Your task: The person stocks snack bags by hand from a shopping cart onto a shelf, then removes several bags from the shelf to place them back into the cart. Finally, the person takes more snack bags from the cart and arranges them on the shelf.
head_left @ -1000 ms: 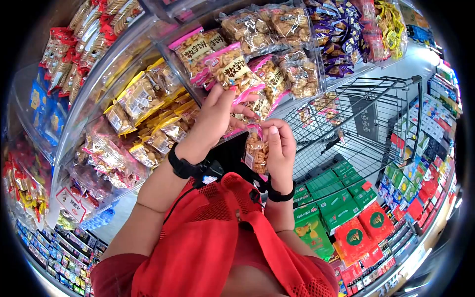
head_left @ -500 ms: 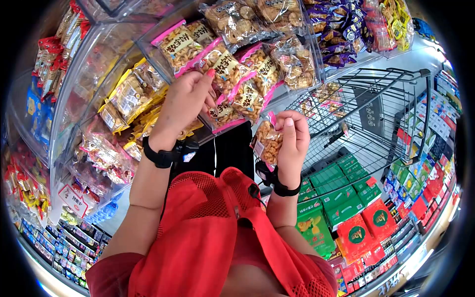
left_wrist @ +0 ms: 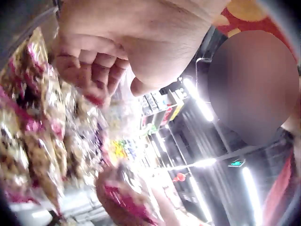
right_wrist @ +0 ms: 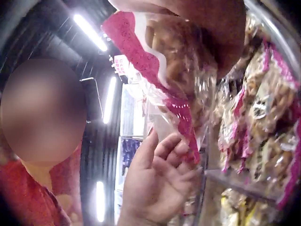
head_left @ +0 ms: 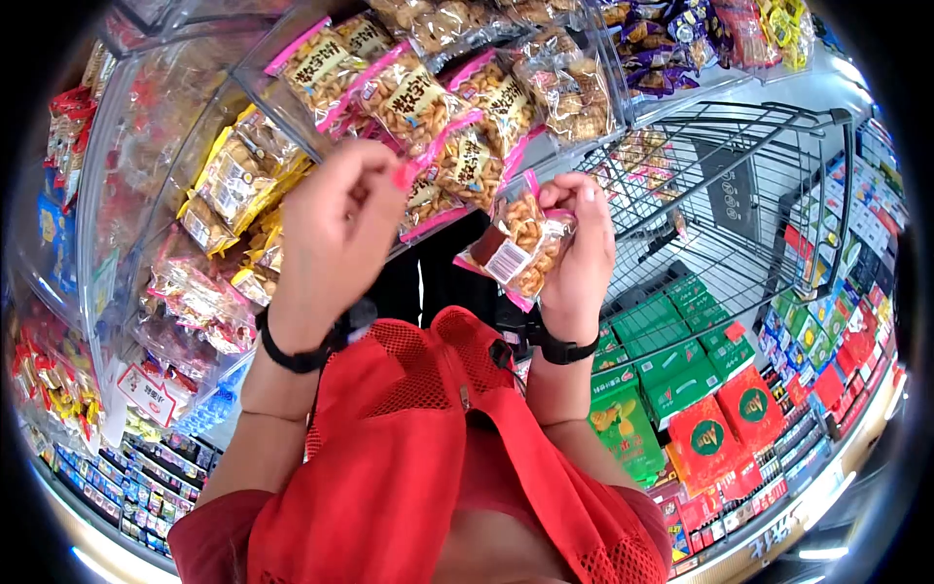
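In the head view, my right hand [head_left: 582, 243] grips a clear, pink-edged snack bag [head_left: 525, 243], its barcode facing up. The left hand [head_left: 336, 234] hangs in front of the bin with loosely bent fingers, holding nothing. Behind it, several pink-edged bags [head_left: 404, 102] with printed labels lie in the clear bin. The left wrist view shows the left palm [left_wrist: 127, 47] close up and the held bag [left_wrist: 134, 195] below. From the right wrist, the bag [right_wrist: 171, 61] hangs from the right hand [right_wrist: 207, 23], with the left hand [right_wrist: 160, 179] below and apart from it.
A wire shopping cart [head_left: 725, 209] stands at the right with a few bags inside. Green boxes [head_left: 671, 360] and red boxes [head_left: 705, 438] are stacked below it. Yellow-edged bags [head_left: 229, 185] fill a bin at the left; purple packets [head_left: 662, 49] lie at the upper right.
The left hand has drawn back from the bin bags and moved left and down. In my right hand the held bag has risen and turned, bringing its barcode into view.
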The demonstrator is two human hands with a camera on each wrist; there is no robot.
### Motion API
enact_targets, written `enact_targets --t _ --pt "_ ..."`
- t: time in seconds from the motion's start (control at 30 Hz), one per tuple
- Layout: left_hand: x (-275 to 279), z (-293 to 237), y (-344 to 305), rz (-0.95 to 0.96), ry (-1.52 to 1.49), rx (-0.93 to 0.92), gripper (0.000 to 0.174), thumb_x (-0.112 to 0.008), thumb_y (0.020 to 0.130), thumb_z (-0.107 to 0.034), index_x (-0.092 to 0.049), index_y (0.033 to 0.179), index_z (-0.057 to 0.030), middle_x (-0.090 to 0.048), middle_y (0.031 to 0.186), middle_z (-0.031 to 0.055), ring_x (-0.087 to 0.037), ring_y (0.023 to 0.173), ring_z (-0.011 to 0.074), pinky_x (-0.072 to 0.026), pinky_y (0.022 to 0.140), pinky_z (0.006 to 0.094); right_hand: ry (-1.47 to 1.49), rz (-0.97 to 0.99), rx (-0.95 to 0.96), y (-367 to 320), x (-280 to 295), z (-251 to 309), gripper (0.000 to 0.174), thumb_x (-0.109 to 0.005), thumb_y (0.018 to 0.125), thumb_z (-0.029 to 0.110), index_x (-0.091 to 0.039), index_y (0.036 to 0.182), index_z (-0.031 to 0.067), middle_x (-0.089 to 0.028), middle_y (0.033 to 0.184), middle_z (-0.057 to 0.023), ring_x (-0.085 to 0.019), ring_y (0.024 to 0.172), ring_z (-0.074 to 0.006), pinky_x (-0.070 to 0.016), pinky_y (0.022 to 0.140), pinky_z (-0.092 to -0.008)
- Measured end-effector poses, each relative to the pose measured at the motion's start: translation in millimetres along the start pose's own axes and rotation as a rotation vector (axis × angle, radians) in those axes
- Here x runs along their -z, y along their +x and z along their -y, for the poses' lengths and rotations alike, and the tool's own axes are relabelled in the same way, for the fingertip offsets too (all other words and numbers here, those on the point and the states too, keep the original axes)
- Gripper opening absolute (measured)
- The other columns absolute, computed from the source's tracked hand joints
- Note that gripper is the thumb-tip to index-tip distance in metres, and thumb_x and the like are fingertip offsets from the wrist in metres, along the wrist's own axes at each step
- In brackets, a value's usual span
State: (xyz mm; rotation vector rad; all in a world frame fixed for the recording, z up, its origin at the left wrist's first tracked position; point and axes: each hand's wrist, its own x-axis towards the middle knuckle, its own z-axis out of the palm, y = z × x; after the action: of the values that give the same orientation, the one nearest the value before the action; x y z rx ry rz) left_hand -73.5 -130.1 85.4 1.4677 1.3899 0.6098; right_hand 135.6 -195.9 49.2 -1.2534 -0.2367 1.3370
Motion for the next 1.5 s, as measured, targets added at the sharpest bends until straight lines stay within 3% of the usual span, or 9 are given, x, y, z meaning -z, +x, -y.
enact_targets --t 0.2,0.3,0.63,0.8,0.83,0.97,1.23,1.3,1.5 --pt "-19 -1 -22 0.44 -0.44 0.196 0.051 -0.072 0.086 -0.033 -0.053 0.119 0.001 -0.065 0.104 0.0106 -0.063 0.085 0.013 -0.0521 0.07 0.0269 0.173 0.125 -0.166 1 -31 5 0.028 -0.039 0.103 0.026 -0.049 0.112 0.0017 -0.057 0.093 -0.011 -0.061 0.093 -0.0251 -0.0527 0.086 -0.0407" --pt "-25 5 -29 0.428 -0.697 0.253 0.046 -0.074 0.086 -0.027 -0.054 0.115 0.0018 -0.066 0.098 0.0066 -0.063 0.084 0.0107 -0.0521 0.068 0.0254 -0.068 0.189 0.159 -9 -53 1 0.034 -0.049 0.101 0.028 -0.048 0.118 -0.001 -0.061 0.108 -0.013 -0.061 0.102 -0.0219 -0.0478 0.093 -0.0348" --pt "-2 8 -38 0.227 -0.085 0.02 0.04 -0.078 0.078 -0.03 -0.062 0.101 -0.0015 -0.065 0.08 0.0132 -0.066 0.069 0.026 -0.0507 0.062 0.0328 -0.152 0.32 -0.049 -23 -46 -2 0.023 -0.06 0.093 0.007 -0.053 0.114 0.0005 -0.062 0.1 -0.0047 -0.061 0.091 -0.0115 -0.0504 0.082 -0.026" --pt "-14 18 -39 -0.051 0.148 -0.38 0.037 -0.078 0.078 -0.02 -0.055 0.099 -0.0008 -0.06 0.081 0.0132 -0.06 0.065 0.0178 -0.047 0.058 0.031 -0.069 0.15 0.042 -21 -68 -18 0.05 -0.045 0.102 0.02 -0.027 0.144 0.0008 -0.053 0.129 -0.017 -0.056 0.111 -0.0205 -0.0455 0.096 -0.0336" --pt "-17 19 -46 -0.024 0.188 -0.317 0.043 -0.076 0.077 -0.016 -0.053 0.111 -0.0033 -0.059 0.102 0.0167 -0.063 0.083 0.0347 -0.0516 0.064 0.0391 -0.249 0.212 0.121 -27 -62 -25 0.064 -0.04 0.103 0.027 -0.005 0.151 0.0035 -0.039 0.143 -0.0227 -0.049 0.122 -0.0265 -0.0428 0.1 -0.0381" --pt "-19 8 -56 -0.086 0.056 -0.105 0.051 -0.073 0.079 -0.014 -0.045 0.12 -0.002 -0.057 0.097 0.0165 -0.06 0.086 0.0365 -0.0503 0.069 0.0425 -0.36 0.272 0.089 -70 -76 -17 0.115 -0.073 0.083 0.036 0.016 0.149 0.0033 -0.022 0.15 -0.0241 -0.029 0.138 -0.0313 -0.0299 0.11 -0.0422" --pt "18 30 -54 0.025 -0.242 -0.539 0.043 -0.06 0.075 0.0 -0.055 0.118 0.0001 -0.063 0.105 0.0116 -0.061 0.078 0.0203 -0.0469 0.077 0.0304 0.087 0.254 -0.165 -46 -70 -7 0.053 -0.057 0.091 -0.001 -0.028 0.136 0.0002 -0.058 0.12 -0.0155 -0.063 0.103 -0.0218 -0.0569 0.079 -0.0342" --pt "8 38 -46 -0.304 -0.538 -0.247 0.045 -0.064 0.088 -0.012 -0.046 0.128 0.0005 -0.058 0.121 0.0124 -0.056 0.099 0.0186 -0.0451 0.085 0.0308 -0.042 0.395 -0.228 -38 -59 -8 0.05 -0.06 0.09 0.0 -0.034 0.133 0.0005 -0.06 0.117 -0.0136 -0.065 0.096 -0.0201 -0.0582 0.07 -0.0315" --pt "41 41 -28 0.04 -0.555 0.103 0.039 -0.065 0.092 -0.016 -0.052 0.125 0.0001 -0.064 0.107 0.009 -0.06 0.09 0.0124 -0.0485 0.076 0.0264 -0.468 0.401 -0.135 -35 -68 -22 0.043 -0.069 0.086 0.004 -0.045 0.121 0.0008 -0.061 0.111 -0.0124 -0.064 0.084 -0.0128 -0.0523 0.063 -0.0234"
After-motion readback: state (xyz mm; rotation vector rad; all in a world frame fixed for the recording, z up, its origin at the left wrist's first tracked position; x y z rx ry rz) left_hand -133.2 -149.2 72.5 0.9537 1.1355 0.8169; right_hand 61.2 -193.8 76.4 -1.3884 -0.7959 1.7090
